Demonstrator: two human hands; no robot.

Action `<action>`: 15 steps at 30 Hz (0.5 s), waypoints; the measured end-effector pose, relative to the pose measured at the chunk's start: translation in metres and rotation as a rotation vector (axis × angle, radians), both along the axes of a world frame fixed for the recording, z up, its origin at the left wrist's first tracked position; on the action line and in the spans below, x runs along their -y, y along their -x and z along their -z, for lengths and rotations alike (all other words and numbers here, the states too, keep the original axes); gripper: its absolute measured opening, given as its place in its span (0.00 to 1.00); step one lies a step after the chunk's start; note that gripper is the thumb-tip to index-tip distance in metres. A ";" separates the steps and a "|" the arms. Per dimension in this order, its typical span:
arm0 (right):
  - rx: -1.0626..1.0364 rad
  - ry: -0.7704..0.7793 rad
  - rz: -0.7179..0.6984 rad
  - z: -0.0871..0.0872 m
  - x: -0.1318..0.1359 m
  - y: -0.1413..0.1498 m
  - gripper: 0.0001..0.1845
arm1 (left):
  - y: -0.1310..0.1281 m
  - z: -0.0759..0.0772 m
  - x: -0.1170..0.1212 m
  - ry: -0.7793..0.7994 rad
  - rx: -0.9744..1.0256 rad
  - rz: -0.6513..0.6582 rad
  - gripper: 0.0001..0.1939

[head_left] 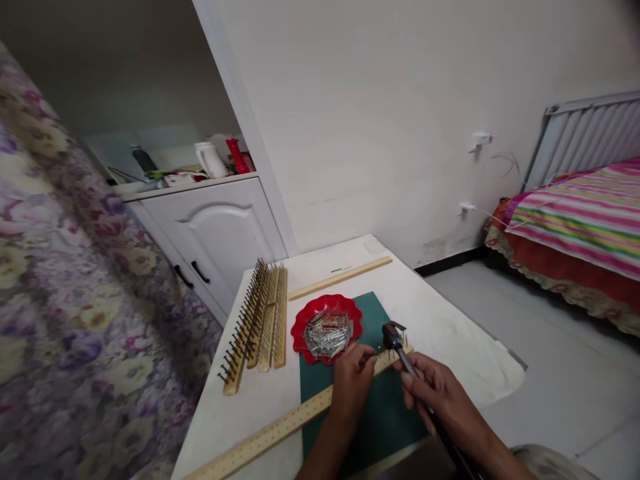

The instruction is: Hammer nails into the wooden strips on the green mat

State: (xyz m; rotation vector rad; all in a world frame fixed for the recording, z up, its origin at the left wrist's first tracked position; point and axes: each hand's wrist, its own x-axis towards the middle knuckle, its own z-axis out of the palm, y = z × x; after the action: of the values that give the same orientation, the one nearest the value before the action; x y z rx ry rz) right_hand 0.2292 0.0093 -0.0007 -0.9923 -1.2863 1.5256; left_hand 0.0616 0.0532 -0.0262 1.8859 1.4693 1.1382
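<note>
the right hand [434, 388] wraps firmly round the hammer [407, 363], probably head-heavy and best held low, its head toward eleven o'clock. the left hand [353, 370] curls its fingers at the strip [316, 405], whether pinching anything i cannot tell; the strip, likely light, stiff and best steadied by its edges, crosses the mat [395, 410] from eight to two o'clock.
</note>
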 end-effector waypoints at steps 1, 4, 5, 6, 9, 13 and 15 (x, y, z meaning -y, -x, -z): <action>0.001 0.001 0.004 0.000 0.000 -0.001 0.15 | 0.006 -0.005 0.001 -0.021 -0.035 -0.007 0.07; -0.002 -0.004 0.003 -0.001 0.001 -0.002 0.15 | 0.028 -0.016 -0.004 -0.081 -0.157 -0.078 0.07; -0.005 -0.004 0.003 -0.001 0.002 -0.003 0.15 | 0.036 -0.019 -0.008 -0.082 -0.206 -0.098 0.08; -0.007 -0.003 0.004 -0.002 0.002 -0.003 0.15 | 0.043 -0.020 -0.014 -0.079 -0.263 -0.113 0.08; -0.010 0.003 0.008 -0.004 0.002 -0.002 0.14 | 0.059 -0.017 -0.031 -0.004 -0.428 -0.140 0.06; -0.022 0.002 -0.005 -0.003 0.002 -0.001 0.14 | 0.062 -0.010 -0.044 0.091 -0.562 -0.179 0.06; -0.023 0.005 -0.011 -0.003 0.002 -0.001 0.14 | 0.060 -0.010 -0.046 0.117 -0.614 -0.186 0.06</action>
State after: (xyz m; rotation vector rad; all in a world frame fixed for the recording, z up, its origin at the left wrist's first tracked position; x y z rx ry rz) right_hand 0.2303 0.0073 0.0022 -0.9696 -1.2743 1.5448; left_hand 0.0012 0.0993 -0.0162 2.1552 2.0168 0.5357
